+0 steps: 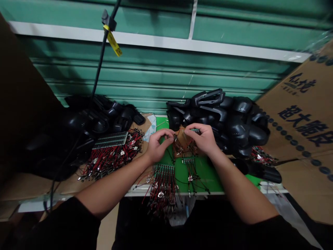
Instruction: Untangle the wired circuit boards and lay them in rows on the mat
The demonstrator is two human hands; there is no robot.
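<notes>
We see the left hand [158,147] and right hand [202,139] curled nearly shut at a small wire tangle [183,146], their hold hidden; red-and-black wire harnesses [111,159] lie aside on the green mat [203,173], apparently leaving working room.

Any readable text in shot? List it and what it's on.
Cardboard sheet, large black Chinese characters: "超大", the rest unsure.
Same cardboard, smaller stylised Chinese logo: too unclear to read.
Yellow tag on black cable: print too small to read.
</notes>
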